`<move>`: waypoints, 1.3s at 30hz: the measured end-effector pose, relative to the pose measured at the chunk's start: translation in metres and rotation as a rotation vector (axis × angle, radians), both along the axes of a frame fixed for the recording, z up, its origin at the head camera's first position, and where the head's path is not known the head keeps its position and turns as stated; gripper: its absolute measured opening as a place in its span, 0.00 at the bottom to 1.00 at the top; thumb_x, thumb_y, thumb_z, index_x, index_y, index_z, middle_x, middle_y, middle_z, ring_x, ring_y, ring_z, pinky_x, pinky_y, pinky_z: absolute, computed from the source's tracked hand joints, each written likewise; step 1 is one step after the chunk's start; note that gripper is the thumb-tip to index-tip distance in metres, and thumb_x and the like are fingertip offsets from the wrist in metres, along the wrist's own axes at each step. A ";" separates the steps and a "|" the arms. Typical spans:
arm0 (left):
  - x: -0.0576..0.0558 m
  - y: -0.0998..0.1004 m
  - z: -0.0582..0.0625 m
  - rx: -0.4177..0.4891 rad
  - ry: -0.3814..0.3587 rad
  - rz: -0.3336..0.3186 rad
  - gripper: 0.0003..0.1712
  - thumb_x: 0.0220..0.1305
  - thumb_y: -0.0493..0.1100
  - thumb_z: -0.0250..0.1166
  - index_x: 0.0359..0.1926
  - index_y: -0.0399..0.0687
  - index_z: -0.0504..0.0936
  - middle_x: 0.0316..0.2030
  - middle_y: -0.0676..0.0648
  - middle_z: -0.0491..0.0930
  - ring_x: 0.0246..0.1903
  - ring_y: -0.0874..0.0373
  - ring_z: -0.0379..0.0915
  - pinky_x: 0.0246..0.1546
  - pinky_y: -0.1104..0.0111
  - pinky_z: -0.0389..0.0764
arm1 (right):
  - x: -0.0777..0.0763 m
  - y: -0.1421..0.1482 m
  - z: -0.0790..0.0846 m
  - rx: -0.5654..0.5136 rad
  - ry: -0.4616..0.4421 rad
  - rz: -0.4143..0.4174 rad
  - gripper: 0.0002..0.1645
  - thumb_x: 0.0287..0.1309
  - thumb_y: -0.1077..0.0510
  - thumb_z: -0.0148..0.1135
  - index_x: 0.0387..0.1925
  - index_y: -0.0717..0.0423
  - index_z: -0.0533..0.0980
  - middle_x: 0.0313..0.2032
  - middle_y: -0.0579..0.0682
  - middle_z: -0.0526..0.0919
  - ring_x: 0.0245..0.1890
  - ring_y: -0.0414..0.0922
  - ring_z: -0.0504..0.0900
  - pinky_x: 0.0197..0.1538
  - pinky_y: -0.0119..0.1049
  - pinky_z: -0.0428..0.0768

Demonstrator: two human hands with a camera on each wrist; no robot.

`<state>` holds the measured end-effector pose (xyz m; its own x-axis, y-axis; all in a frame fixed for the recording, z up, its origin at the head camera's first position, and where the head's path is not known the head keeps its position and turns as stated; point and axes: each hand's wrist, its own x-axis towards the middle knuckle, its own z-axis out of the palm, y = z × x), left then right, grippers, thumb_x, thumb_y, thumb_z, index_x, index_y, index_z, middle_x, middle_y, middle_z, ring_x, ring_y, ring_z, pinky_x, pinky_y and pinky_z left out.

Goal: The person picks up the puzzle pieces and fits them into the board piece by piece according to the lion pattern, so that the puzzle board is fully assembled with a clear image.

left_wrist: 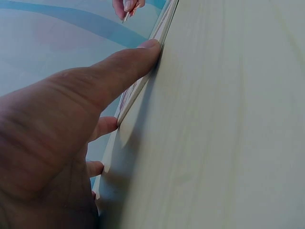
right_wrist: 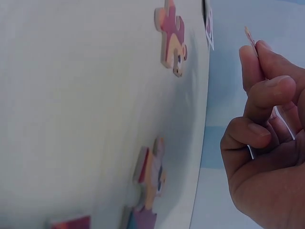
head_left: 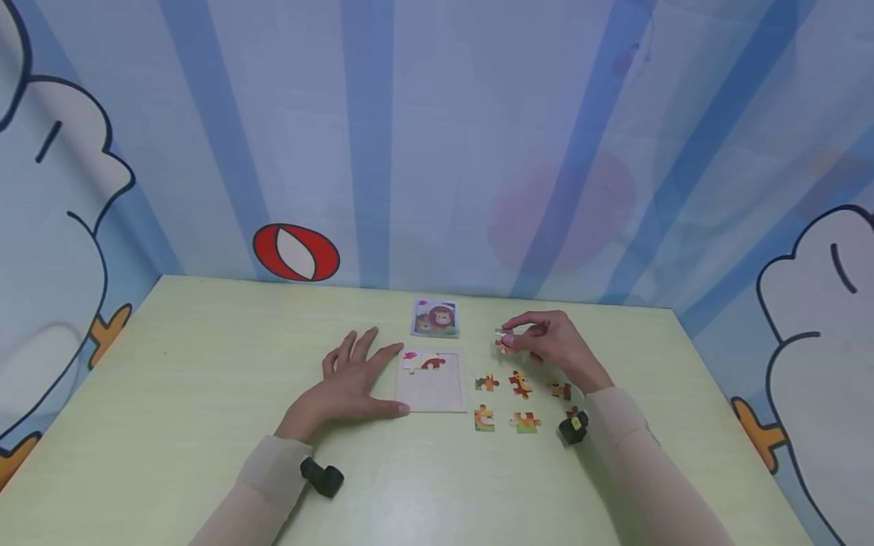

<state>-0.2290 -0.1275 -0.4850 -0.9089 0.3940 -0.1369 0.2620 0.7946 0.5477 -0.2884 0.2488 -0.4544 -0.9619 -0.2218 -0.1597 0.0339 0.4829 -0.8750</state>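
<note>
Your right hand (head_left: 554, 345) pinches a jigsaw piece (head_left: 502, 342) between thumb and forefinger, out to the right of the puzzle tray (head_left: 432, 393) and slightly beyond its far right corner. That offset is the relation to mind: from your right fingers, the tray lies left and a little nearer, with its bare floor reaching from the far right corner to the near edge. The fitted pieces (head_left: 421, 359) lie along the tray's far wall from the left corner, stopping short of the right wall. In the right wrist view, the held piece appears nearly edge-on, so you cannot tell which way its print faces. The tray is almost square, with no clear long axis to follow. Your left hand (head_left: 348, 388) is closer to it, fingers spread, thumb and forefinger at its left corners. The loose pieces (head_left: 520, 384) lie on the table (head_left: 225, 356) to the tray's right, nearer than the held one.
</note>
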 end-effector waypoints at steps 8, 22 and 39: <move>0.001 0.000 0.002 0.002 -0.001 0.003 0.59 0.58 0.67 0.76 0.84 0.61 0.61 0.88 0.37 0.40 0.86 0.29 0.27 0.79 0.27 0.38 | 0.001 -0.009 0.003 -0.023 0.008 0.017 0.17 0.64 0.49 0.78 0.53 0.46 0.89 0.39 0.62 0.93 0.16 0.43 0.62 0.27 0.39 0.68; -0.001 0.001 -0.006 0.010 0.003 0.003 0.59 0.57 0.67 0.76 0.85 0.62 0.59 0.88 0.38 0.38 0.86 0.30 0.25 0.79 0.29 0.37 | -0.002 -0.023 0.003 -0.018 0.001 0.019 0.18 0.63 0.47 0.79 0.52 0.44 0.89 0.27 0.60 0.89 0.17 0.52 0.63 0.27 0.42 0.70; -0.002 0.000 -0.007 0.026 0.014 0.005 0.59 0.57 0.67 0.76 0.85 0.62 0.60 0.88 0.38 0.39 0.86 0.30 0.26 0.79 0.28 0.37 | -0.005 -0.044 -0.002 -0.057 -0.010 0.073 0.19 0.64 0.49 0.78 0.54 0.50 0.89 0.31 0.57 0.93 0.15 0.46 0.62 0.23 0.38 0.67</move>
